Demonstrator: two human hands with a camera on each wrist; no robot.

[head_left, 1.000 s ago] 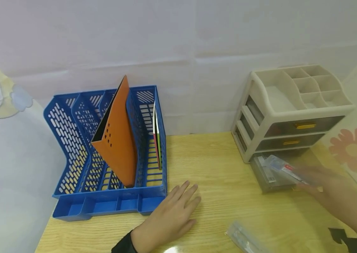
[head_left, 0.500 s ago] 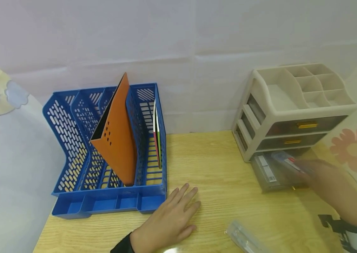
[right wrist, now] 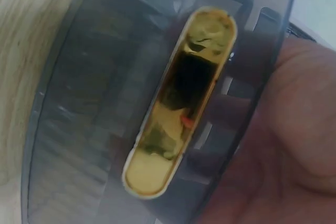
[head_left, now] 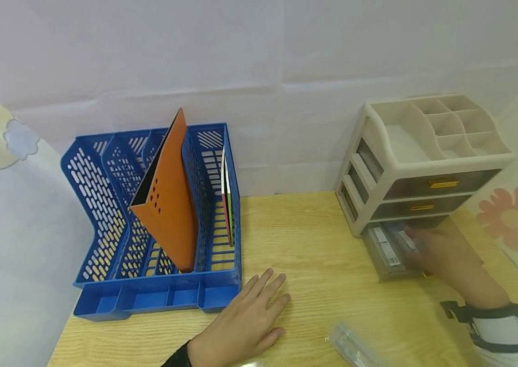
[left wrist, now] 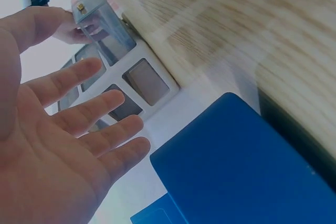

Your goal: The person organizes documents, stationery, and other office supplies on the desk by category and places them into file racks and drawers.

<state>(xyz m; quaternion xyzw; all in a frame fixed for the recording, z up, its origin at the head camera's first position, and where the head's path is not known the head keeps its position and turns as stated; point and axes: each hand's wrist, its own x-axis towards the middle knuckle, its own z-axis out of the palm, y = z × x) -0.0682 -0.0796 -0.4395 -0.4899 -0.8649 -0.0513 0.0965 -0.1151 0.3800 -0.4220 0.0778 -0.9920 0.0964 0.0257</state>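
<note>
My left hand point(head_left: 245, 318) rests with its fingers spread on the table, beside the front corner of a blue file rack point(head_left: 158, 285). In the left wrist view its palm faces the camera and holds nothing. My right hand point(head_left: 446, 260), blurred, reaches into the pulled-out bottom drawer point(head_left: 389, 272) of a white drawer unit point(head_left: 378, 168). It pinches a clear packet point(head_left: 403, 238) with a white label; the fingertips are hard to make out. Another labelled packet point(head_left: 386, 246) lies at the drawer's left side. In the right wrist view the drawer's gold handle point(right wrist: 176, 108) stands before the fingers.
An orange folder point(head_left: 173, 204) and thin booklets point(head_left: 228, 199) stand in the rack. Another clear packet point(head_left: 355, 346) lies on the table near the front edge. Two upper drawers point(head_left: 439, 183) of the unit are closed. A white cloth backdrop point(head_left: 259, 92) hangs behind.
My right hand has moved left and lower into the drawer, bringing the clear packet down beside the other one. The left hand has stayed in place.
</note>
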